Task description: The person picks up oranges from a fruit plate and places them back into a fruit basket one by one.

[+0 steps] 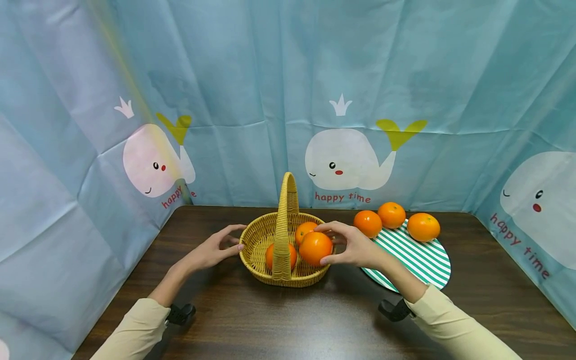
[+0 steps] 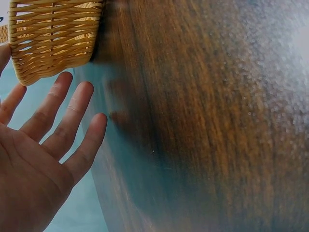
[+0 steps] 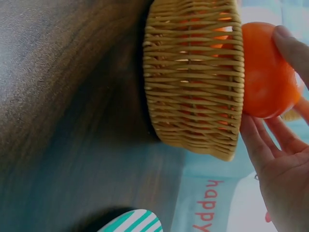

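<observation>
With left fingers [image 2: 75,116] spread at wicker basket [image 1: 258,240], pinching orange [image 1: 316,248] between right fingers [image 1: 337,228]; probably firm, slick: cup round middle.

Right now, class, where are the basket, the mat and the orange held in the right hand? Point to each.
Basket [image 3: 193,87], right wrist view: woven side wall.
Mat [image 1: 418,257], head view: bare striped top.
Held orange [image 1: 316,249], head view: middle of its visible side.
</observation>
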Available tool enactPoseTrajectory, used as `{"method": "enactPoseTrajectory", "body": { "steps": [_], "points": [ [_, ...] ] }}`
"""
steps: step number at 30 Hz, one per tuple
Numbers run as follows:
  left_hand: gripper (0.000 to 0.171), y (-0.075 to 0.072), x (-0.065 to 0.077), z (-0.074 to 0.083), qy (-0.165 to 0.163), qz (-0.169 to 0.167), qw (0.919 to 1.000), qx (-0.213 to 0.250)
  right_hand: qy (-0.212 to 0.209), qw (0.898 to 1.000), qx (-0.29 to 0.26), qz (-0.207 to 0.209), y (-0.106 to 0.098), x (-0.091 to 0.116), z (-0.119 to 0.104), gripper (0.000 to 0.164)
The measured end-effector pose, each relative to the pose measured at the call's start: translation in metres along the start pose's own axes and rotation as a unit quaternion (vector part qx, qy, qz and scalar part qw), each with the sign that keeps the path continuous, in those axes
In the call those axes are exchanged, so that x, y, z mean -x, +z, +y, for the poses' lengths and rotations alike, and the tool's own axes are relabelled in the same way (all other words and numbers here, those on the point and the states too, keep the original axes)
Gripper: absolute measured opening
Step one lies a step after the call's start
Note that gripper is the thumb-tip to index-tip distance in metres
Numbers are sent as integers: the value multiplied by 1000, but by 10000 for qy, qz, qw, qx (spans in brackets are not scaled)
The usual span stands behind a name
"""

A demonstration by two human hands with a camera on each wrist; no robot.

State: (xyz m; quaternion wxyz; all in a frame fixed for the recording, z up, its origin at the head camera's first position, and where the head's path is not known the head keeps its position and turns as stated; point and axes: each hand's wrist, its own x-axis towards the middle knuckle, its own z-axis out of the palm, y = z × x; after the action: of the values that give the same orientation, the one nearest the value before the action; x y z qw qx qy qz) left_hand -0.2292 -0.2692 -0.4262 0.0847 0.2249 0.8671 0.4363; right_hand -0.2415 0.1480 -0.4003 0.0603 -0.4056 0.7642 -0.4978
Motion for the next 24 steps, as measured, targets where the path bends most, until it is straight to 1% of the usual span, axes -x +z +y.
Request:
{"method": "enactPoseTrajectory", "body": {
  "steps": [5,13,16,20,24],
  "points": [
    [58,0,0,0,0,14,10000,-37,-10,9998,204,-78,4,0,0,69],
    [58,0,0,0,-6,19,10000,-26,-62,9996,265,-116,5,-1,0,68],
    [58,0,0,0,4,10,10000,-12,-106,9998,139,-38,3,0,-1,63],
    [58,0,0,0,14,12,10000,-47,-178,9995,-48,237,-3,4,0,50],
    [58,0,0,0,23,17,10000,-74,-31,9989,-87,469,-10,11,1,40]
  ]
}}
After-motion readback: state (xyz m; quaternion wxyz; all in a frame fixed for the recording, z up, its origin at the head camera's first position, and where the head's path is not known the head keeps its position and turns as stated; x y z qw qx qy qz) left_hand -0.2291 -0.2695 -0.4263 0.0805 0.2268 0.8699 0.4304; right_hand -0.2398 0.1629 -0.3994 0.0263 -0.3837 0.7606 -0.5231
